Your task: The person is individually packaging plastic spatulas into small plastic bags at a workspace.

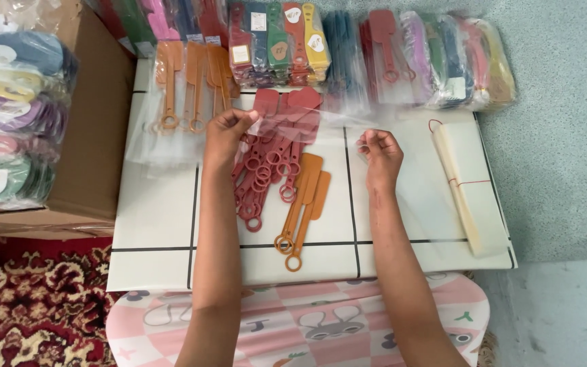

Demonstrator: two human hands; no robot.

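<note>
The clear plastic sleeve [307, 126] is being stretched taut between my left hand [224, 136] and right hand [378, 153], both pinching its edges above the red spatulas [266, 170].

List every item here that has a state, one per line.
Left hand: pinching one end of the clear bag.
Right hand: pinching the other end.
Clear bag: stretched between both hands, empty.
Red spatulas: loose pile on the board.
Orange spatulas: loose, unbagged.
Bag stack: bound with a red band.
Cardboard box: open.

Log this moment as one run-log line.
left hand: pinches clear bag | right hand: pinches bag's other end | below: red spatulas, orange spatulas
</note>
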